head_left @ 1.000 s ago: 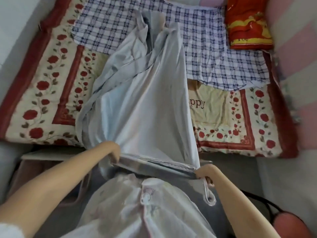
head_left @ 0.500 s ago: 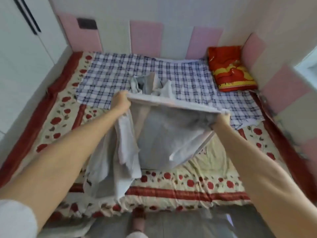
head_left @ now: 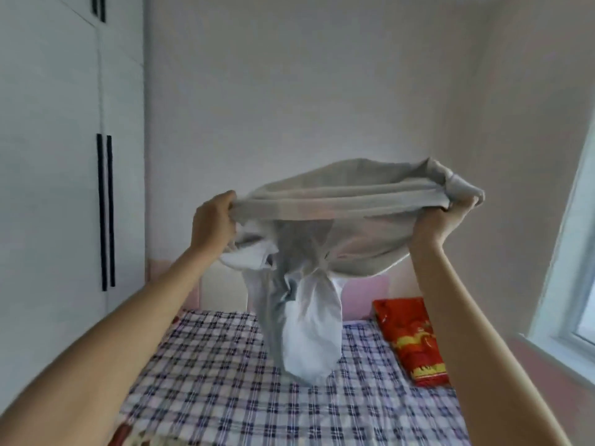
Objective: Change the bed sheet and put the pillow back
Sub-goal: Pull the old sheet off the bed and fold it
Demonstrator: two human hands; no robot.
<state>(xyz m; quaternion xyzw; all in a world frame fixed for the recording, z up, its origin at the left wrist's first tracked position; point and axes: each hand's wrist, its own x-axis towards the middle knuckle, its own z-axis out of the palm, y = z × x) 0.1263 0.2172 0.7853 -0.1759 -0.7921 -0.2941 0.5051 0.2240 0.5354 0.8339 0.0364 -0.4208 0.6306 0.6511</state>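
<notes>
A pale grey bed sheet (head_left: 322,226) is lifted high in the air over the bed. My left hand (head_left: 214,225) grips its bunched edge on the left. My right hand (head_left: 442,222) grips the same edge on the right, both arms stretched up and forward. The sheet billows between my hands and a twisted white fold hangs down in the middle, its tip near the blue checked cloth (head_left: 225,375) that covers the mattress. A red pillow (head_left: 410,336) with yellow print lies at the far right of the bed, by the headboard.
A white wardrobe (head_left: 64,188) with black handles stands along the left side of the bed. Pink padded panels (head_left: 367,291) line the wall behind the bed. A window (head_left: 576,268) is at the right. A floral mattress pad edge (head_left: 128,436) shows at the bottom left.
Both hands have swung the sheet up from waist height to well above the bed, and the view has tilted up to the wall. The sheet has ballooned open.
</notes>
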